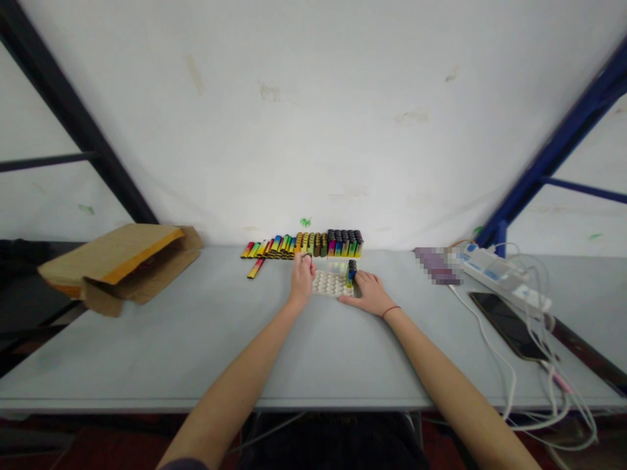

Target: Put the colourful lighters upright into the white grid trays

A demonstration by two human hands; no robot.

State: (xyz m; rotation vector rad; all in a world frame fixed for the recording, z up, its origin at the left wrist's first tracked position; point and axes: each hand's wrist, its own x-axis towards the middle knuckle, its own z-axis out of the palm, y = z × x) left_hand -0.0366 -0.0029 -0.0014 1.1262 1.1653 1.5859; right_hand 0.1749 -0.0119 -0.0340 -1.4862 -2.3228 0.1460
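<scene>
Left hand (304, 274) was curled into a loose fist at the left end of a pale, off-white tray (329, 284) with rows of rounded holes. A small dark bit showed at its fingertips; too small to tell what it pinched, if anything. Right hand (371, 294) had thumb and fingers spread apart around the tray's right end, thumb along the near edge; couldn't tell how firmly it pressed. Thin red cord (390, 310) circled that wrist.

Tray lay on the smooth grey tabletop (220, 359), between the hands. A short row of slim, black-topped, blue-and-yellow lighters (351, 274) stood upright at its right end, next to the right fingers.

Behind, near the scuffed matte white wall (318, 143): a tight block of upright multicoloured lighters with black tops (345, 243), beside it upright yellow-and-black pieces (313, 243), then a heap of flattened, glossy rainbow tubes (274, 247) lying down. One red-and-yellow tube (255, 269) lay apart in front.

Far left: creased, open brown cardboard box (122, 261). Right side: boxy white plastic power strip (504, 274), flat, dark glass-faced phone (509, 324), looping white cables (512, 385).
</scene>
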